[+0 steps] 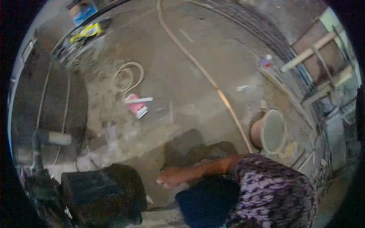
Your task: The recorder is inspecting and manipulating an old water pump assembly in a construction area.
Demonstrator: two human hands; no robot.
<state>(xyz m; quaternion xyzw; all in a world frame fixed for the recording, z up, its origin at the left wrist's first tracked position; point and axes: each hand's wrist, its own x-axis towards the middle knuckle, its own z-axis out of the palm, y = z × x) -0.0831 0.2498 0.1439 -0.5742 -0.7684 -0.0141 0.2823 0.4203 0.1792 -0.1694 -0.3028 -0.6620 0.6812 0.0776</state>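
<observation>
From the lower right my right arm, in a purple and black patterned sleeve (273,186), reaches across toward the left. At its end my right hand (170,180) hangs over the floor, smeared by motion, and what its fingers do cannot be made out. Just below the hand lies dark blue cloth (209,199), perhaps a trouser leg. Left of the hand sits a bulky dark shape (102,193) of unclear kind. My left hand does not show. Farther off, a pink and white packet (137,108) rests on the floor beside a coiled cream cord (129,76).
A long thin hose (194,60) crosses the floor. At right is a round bucket (274,131), with wooden pieces (310,53) and bundled rods (247,24) beyond. A black machine with a pale handle (59,138) stands at left. A yellow item (86,33) lies far left.
</observation>
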